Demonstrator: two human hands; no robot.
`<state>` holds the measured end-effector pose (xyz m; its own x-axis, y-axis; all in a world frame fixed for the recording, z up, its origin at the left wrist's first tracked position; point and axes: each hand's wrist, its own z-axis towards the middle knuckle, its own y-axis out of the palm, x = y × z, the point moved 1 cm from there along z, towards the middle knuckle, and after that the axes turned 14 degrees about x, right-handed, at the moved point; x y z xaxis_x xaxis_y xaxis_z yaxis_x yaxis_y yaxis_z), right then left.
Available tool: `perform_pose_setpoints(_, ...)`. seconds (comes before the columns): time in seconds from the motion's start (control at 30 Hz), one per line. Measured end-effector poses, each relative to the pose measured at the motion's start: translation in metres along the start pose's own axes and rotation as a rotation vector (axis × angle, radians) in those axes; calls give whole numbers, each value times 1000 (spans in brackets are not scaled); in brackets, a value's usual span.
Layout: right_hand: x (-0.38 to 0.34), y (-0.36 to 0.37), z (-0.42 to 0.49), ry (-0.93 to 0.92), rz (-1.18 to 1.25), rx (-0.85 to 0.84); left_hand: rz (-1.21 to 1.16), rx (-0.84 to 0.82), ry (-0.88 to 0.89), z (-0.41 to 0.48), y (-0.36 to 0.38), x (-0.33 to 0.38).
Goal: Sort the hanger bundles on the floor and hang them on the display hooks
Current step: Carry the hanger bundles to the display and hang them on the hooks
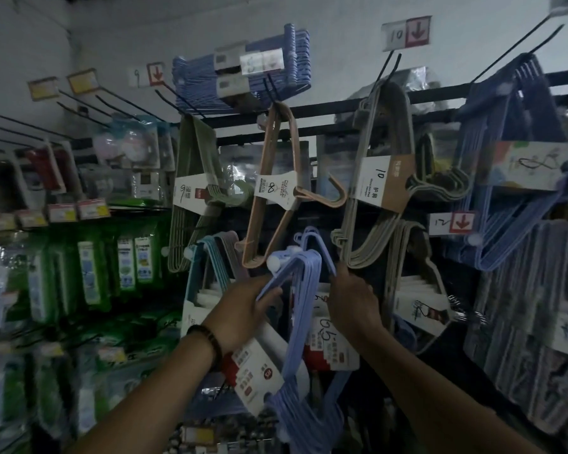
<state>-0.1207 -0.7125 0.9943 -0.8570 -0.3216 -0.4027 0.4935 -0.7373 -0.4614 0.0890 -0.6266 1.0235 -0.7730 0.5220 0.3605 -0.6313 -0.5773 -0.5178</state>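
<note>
Crowded display rack [440, 93]; left hand [243, 311], right hand [353, 303] grip blue hanger bundle [309, 268] (peach bundle [274, 191], grey bundle [374, 180] above).

A shop: card-sleeved hanger bundles [379, 181] hang on wire hooks [509, 50] under handwritten price tags [397, 35], beside shelves [63, 213] of packaged goods [125, 257].

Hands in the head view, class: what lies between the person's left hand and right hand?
The lilac hanger bundle, gripped by the left hand and the right hand, fills that gap in the head view.
</note>
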Motion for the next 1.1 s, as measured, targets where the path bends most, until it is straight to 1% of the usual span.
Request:
perform_pose_setpoints(0.07,0,7,11,-8,-2,1,30,15,-11,0,11,0)
perform_pose_setpoints(0.13,-1,20,24,-11,0,-34,46,27,-8,0,19,-3)
perform_pose_setpoints(0.23,7,47,50,52,27,-79,69,32,-62,3,24,-12)
perform_pose_setpoints(0.27,13,56,56,47,11,-89,82,42,-72,5,25,-14)
perform_pose_setpoints(0.37,25,78,69,20,-7,-137,151,95,-39,9,31,-16)
perform_pose_setpoints(0.4,26,85,72,-26,-27,-138,168,104,-23,11,35,-17)
perform_pose_setpoints(0.47,25,94,78,-84,-72,-172,212,97,-18,15,43,-17)
perform_pose_setpoints(0.53,28,104,81,-88,-93,-202,278,91,-39,17,50,-18)
perform_pose_setpoints(0.63,32,106,83,-84,-70,-182,321,111,-100,15,56,-20)
perform_pose_setpoints(0.67,34,103,82,-87,-105,-205,309,125,-114,13,56,-20)
perform_pose_setpoints(0.73,34,90,78,-148,-149,-266,278,144,-115,11,55,-17)
perform_pose_setpoints(0.77,32,82,75,-180,-144,-280,271,153,-108,11,54,-16)
perform_pose_setpoints(0.87,25,49,60,-184,-74,-324,253,209,-101,12,52,-15)
perform_pose_setpoints(0.97,13,6,45,-200,44,-254,203,263,-108,12,52,-15)
perform_pose_setpoints(1.03,5,-19,29,-191,198,-128,154,325,-90,12,52,-10)
perform_pose_setpoints(1.1,-3,-40,9,-233,328,-14,120,391,-60,13,51,1)
